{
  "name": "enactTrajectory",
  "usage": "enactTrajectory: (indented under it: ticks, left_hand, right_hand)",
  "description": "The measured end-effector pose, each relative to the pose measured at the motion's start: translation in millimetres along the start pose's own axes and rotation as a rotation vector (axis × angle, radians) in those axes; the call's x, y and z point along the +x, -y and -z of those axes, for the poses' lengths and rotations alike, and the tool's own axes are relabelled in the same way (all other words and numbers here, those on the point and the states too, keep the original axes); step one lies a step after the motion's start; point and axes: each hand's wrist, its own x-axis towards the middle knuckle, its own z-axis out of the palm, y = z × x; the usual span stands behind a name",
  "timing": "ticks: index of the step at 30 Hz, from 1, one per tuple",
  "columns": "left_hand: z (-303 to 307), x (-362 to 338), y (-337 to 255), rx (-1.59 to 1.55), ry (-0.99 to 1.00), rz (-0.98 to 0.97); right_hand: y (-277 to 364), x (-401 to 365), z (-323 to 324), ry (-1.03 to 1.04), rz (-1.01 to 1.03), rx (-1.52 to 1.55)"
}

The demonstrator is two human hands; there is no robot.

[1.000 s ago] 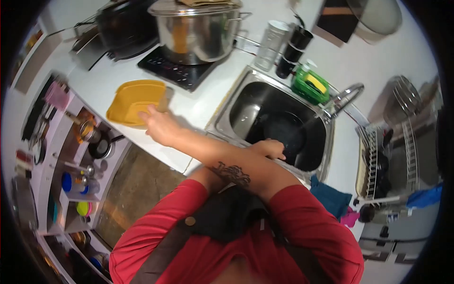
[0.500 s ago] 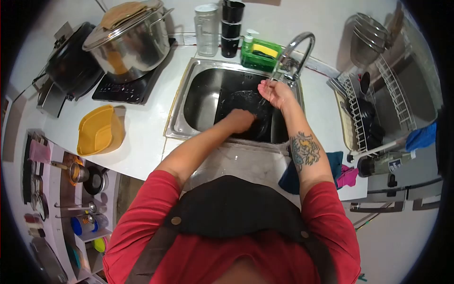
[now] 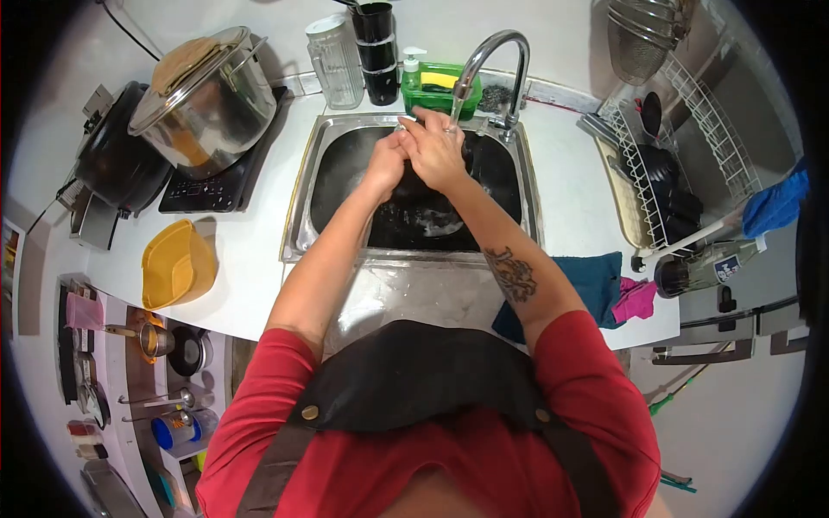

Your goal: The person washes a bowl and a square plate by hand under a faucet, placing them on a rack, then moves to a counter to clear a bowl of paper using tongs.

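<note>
Over the steel sink (image 3: pixel 289 233) my two hands meet under the tap (image 3: pixel 494 41), and its running water falls on them. My right hand (image 3: pixel 437 157) lies across the fingers of my left, its own fingers stretched out. Beside it, my left hand (image 3: pixel 385 166) touches it; most of the left fingers are hidden behind the right hand. Whether anything small sits between the hands does not show. Below them a dark, wet surface with pale suds (image 3: pixel 439 223) fills the basin. A green caddy (image 3: pixel 466 105) with a yellow sponge and a pump bottle (image 3: pixel 413 71) stands behind.
A large steel pot (image 3: pixel 211 108) sits on an induction cooker (image 3: pixel 200 192) at left, near a black cooker (image 3: pixel 121 160). A yellow tub (image 3: pixel 179 268) stands in front. Teal cloth (image 3: pixel 585 281) and a dish rack (image 3: pixel 649 203) are at right.
My left hand has risen out of the basin and moved up to meet my right hand. The right hand has shifted left and turned over. The view has shifted slightly.
</note>
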Motion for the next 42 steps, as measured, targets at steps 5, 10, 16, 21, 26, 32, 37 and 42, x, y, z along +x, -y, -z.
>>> enactTrajectory:
  ticks: [5,10,16,21,26,32,37,42]
  left_hand:
    - [8.2,-9.3,10.1,-0.244,0.062,0.109]
    - [6.2,-26.8,13.9,-0.471,-0.052,0.142]
    - [-12.8,-27.8,36.0,-0.538,-0.203,0.023]
    - [-21.9,-27.5,44.3,-0.221,-0.347,-0.111]
    - [-7.9,-34.8,35.6,-0.071,-0.287,-0.054]
    - [-8.2,-26.8,23.7,-0.083,-0.187,0.082]
    - [1.3,-16.0,14.2,-0.409,-0.350,0.086]
    - [-7.4,-35.7,1.7,0.029,-0.224,0.061]
  right_hand:
    - [-24.5,13.8,-1.3,0.343,-0.368,0.361]
    - [-65.4,-21.5,-7.6,0.345,-0.933,1.212]
    - [-49.2,-67.8,-50.8,-0.286,-1.509,1.818]
    - [12.6,-70.3,-26.9,-0.126,-1.719,1.299]
    - [-32.6,-85.2,-52.1,-0.128,-1.090,0.775]
    - [3.7,-77.2,-36.1,-0.234,-0.859,0.795]
    - [13.1,-103.0,-21.3,-0.088,-0.763,0.361]
    - [-18.0,-85.2,-37.6,-0.225,-1.090,0.725]
